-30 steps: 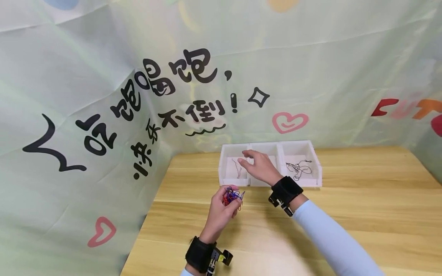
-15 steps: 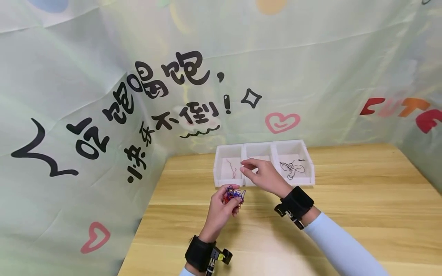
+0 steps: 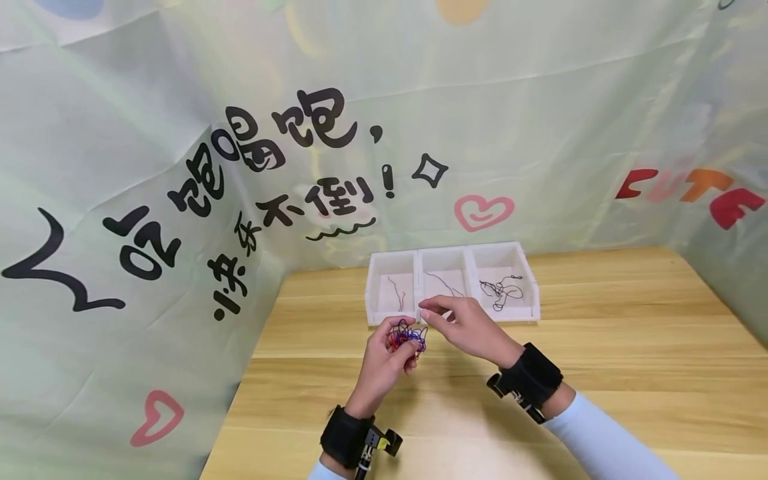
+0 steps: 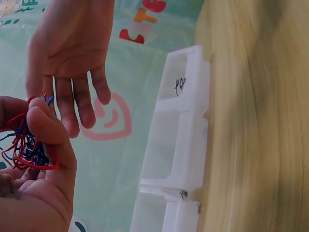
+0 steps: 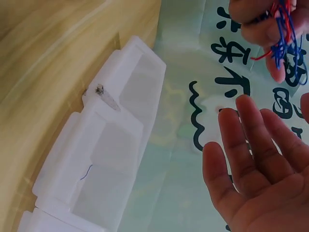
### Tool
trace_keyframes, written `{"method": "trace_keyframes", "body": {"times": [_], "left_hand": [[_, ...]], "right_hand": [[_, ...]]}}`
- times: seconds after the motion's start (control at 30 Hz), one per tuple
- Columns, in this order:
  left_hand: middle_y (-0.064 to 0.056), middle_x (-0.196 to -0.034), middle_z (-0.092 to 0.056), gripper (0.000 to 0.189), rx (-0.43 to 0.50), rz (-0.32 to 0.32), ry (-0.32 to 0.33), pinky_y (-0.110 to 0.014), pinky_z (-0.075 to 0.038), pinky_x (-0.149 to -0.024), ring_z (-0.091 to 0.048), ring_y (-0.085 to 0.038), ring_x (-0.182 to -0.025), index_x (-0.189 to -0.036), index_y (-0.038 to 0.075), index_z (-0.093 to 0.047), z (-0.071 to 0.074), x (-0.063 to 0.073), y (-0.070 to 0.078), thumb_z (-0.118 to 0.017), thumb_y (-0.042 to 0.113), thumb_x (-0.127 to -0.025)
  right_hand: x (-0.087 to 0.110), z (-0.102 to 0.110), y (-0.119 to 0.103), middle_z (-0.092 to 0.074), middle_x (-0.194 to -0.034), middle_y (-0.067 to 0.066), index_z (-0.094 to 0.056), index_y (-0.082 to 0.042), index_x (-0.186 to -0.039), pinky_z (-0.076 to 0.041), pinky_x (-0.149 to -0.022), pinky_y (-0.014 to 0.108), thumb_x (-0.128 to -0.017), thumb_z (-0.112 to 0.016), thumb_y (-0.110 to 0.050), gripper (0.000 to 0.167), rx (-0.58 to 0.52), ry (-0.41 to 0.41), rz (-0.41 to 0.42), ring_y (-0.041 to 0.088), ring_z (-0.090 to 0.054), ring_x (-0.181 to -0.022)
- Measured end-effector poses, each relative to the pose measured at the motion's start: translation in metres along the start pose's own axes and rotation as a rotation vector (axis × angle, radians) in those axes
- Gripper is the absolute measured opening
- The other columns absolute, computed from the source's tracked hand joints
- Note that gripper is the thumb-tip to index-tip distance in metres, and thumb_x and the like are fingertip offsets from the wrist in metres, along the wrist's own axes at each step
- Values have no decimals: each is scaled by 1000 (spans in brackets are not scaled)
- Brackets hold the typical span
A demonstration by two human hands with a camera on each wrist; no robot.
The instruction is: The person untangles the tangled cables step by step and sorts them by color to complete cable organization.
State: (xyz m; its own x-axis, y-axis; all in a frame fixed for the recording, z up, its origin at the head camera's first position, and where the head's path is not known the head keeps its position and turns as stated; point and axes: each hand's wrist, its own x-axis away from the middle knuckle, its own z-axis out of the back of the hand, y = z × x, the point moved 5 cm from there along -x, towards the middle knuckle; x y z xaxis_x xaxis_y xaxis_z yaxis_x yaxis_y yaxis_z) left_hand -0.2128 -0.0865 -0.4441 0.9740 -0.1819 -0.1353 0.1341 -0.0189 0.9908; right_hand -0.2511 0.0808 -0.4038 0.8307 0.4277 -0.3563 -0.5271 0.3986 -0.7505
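A tangled bunch of thin red and blue wires (image 3: pixel 409 335) is pinched between the thumb and fingers of my left hand (image 3: pixel 381 367), in front of the white tray. My right hand (image 3: pixel 471 328) hovers just right of the bunch, its fingertips close to it. In the right wrist view the fingers of that hand (image 5: pixel 263 166) are extended and apart, holding nothing. The three-compartment tray (image 3: pixel 393 318) has red wires (image 3: pixel 399 293) in its left section. A thin dark wire (image 3: pixel 443 281) lies in the middle section, and tangled black wires (image 3: pixel 503 293) in the right one.
The wooden table (image 3: pixel 612 320) carries the tray near its back edge. A printed cloth backdrop (image 3: pixel 540 120) with black lettering and pink hearts rises behind and to the left. Each wrist wears a black strap (image 3: pixel 531 377) with a camera.
My right hand has moved from over the tray's middle section back toward the wire bunch, uncovering the wire in that section. The left hand keeps its grip. The head view has shifted slightly right.
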Motion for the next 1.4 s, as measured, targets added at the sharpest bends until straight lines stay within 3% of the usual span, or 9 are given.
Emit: {"method": "trace_keyframes", "body": {"times": [0.13,0.37,0.7,0.9,1.17,1.4], "left_hand": [[-11,-87,-69,32,-1,0,-9,-26,-51,-52,-60,-15,-60,-125,7,-58,-1,-1,0,-66,3,-94],[-13,-87,-68,30,11,9,-23,-25,-52,-51,-60,-15,-58,-123,6,-62,-4,-2,-2,-69,6,-94],[-13,-88,-71,31,13,20,-21,-23,-50,-49,-63,-15,-57,-123,3,-64,-7,-2,-2,-70,19,-97],[-11,-87,-68,26,-16,25,-20,-23,-50,-49,-62,-17,-59,-120,3,-64,-10,-4,-2,-63,20,-102],[-6,-77,-61,27,-57,-8,-34,-22,-46,-46,-54,-13,-54,-118,1,-60,-15,-3,0,-56,25,-106],[-5,-70,-58,31,-80,3,13,-24,-45,-43,-52,-12,-49,-108,4,-62,-13,-4,-2,-58,35,-104]], "right_hand": [[8,-1,-5,-73,-112,2,-73,-9,-119,-56,-76,32,-104,-60,-30,29,-23,-28,19,10,-67,-94],[18,1,-12,-71,-97,-14,-75,-15,-112,-55,-79,42,-98,-70,-29,21,17,-24,82,6,-66,-91],[27,3,-11,-71,-91,-15,-77,-20,-98,-54,-67,32,-96,-73,-23,5,37,23,157,5,-65,-84],[30,2,-8,-69,-88,-15,-73,-20,-91,-52,-65,27,-96,-72,-21,5,24,-11,137,8,-64,-81],[35,2,-4,-66,-85,-16,-69,-19,-90,-52,-64,28,-98,-69,-18,8,3,-53,107,9,-64,-79],[39,6,-3,-65,-84,-16,-68,-20,-88,-53,-66,30,-98,-68,-15,11,4,-41,129,8,-63,-78]]}}
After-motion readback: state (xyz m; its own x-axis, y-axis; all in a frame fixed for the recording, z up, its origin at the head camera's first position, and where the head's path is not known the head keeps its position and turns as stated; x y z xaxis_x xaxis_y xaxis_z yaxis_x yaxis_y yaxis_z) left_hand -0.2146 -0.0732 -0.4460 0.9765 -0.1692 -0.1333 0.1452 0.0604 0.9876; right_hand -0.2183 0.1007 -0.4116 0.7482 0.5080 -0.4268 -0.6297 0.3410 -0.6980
